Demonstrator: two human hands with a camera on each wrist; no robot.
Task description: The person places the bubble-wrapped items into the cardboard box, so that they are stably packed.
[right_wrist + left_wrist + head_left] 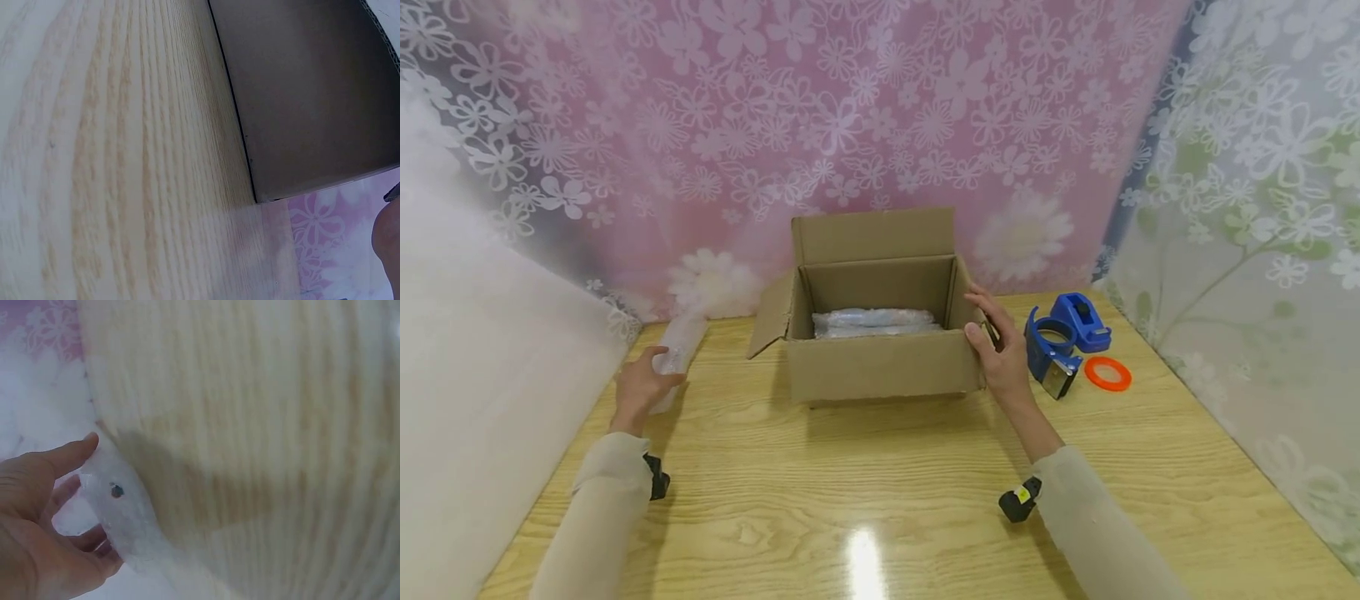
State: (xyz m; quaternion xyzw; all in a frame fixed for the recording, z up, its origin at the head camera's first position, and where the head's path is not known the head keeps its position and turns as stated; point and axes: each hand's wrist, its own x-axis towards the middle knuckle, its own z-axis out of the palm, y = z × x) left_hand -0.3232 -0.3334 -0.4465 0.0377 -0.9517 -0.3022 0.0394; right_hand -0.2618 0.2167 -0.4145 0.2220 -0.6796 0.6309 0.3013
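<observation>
An open cardboard box (883, 367) stands mid-table, its back flap upright and left flap folded outward. Inside lie clear-wrapped packets (876, 321), their contents unclear. My right hand (1006, 358) grips the box's right front corner, thumb near the front edge and fingers along the right side. In the right wrist view the box wall (312, 100) fills the upper right, with just part of the hand (389, 240) at the edge. At far left, my left hand (642, 383) spreads thumb and fingers about a bubble-wrapped packet (128, 512) on the table. Its fingertips touch or nearly touch the wrap.
Right of the box sit a blue tape dispenser (1047, 354), a second blue dispenser (1081, 321) behind it, and an orange ring (1107, 374). A flowered pink curtain (880, 125) hangs behind the wooden table (760, 492), with pale sheets on both sides.
</observation>
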